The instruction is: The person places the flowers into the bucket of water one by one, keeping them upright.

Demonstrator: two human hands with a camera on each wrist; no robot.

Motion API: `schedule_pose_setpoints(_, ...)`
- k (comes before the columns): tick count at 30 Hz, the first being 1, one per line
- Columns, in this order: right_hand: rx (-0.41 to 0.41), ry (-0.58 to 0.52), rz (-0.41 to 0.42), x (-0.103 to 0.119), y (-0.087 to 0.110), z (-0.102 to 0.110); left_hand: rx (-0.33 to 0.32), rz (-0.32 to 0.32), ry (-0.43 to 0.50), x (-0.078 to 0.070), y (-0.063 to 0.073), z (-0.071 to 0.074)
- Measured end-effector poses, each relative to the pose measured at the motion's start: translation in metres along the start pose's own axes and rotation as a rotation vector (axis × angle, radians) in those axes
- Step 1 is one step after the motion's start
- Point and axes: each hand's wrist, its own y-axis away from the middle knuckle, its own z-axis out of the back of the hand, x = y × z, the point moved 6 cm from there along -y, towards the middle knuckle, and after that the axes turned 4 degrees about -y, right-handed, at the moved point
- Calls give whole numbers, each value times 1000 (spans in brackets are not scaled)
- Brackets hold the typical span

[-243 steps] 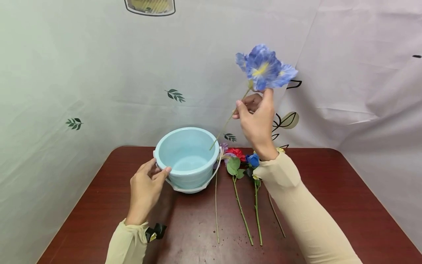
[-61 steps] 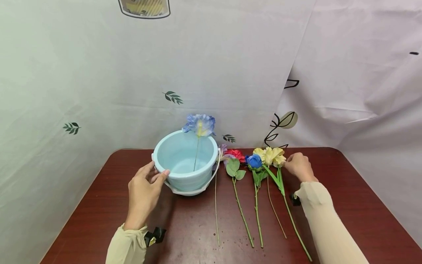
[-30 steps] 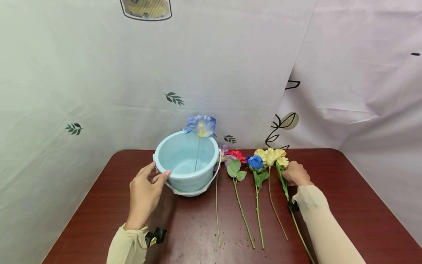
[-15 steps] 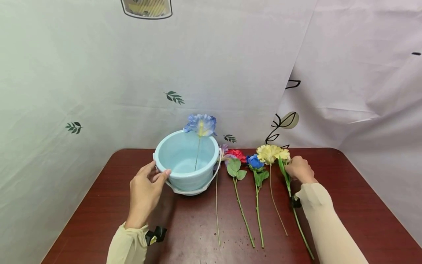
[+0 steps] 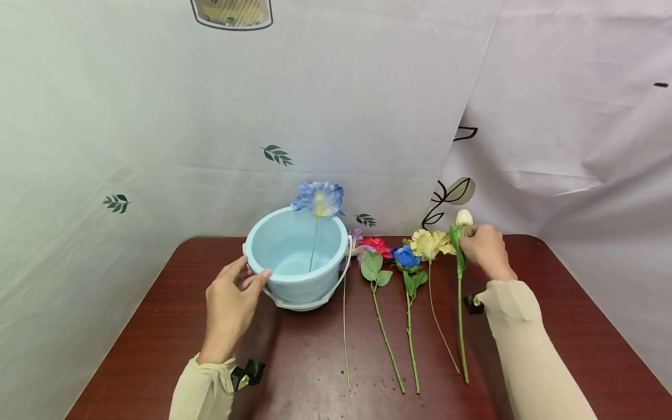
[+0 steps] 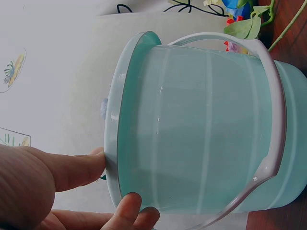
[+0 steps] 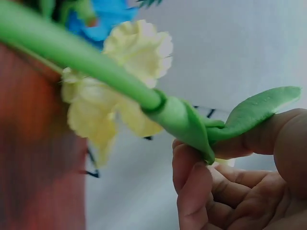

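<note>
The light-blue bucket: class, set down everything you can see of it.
The light-blue bucket looks plastic and glossy, with a thick rim and faint paler bands around its wall. Its whitish handle hangs down. It stands mouth up on the reddish-brown table, holding one blue flower; the left hand pinches its rim.

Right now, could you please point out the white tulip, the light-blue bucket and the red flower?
White tulip (image 5: 464,218), head view: on its bud.
Light-blue bucket (image 6: 184,129), left wrist view: on its outer wall.
Red flower (image 5: 377,246), head view: on its petals.
</note>
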Motion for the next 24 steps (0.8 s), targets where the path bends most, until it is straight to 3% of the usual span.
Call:
schedule_pose_setpoints(7,-104,-82,102,28,2,16,-6,-6,-11,0,0,1)
schedule_pose_setpoints(19,-216,-243,94,64,5,28,2,6,-26,0,0,0)
schedule_pose_setpoints(24,-202,-476,92,74,6,28,-2,3,-28,0,0,1)
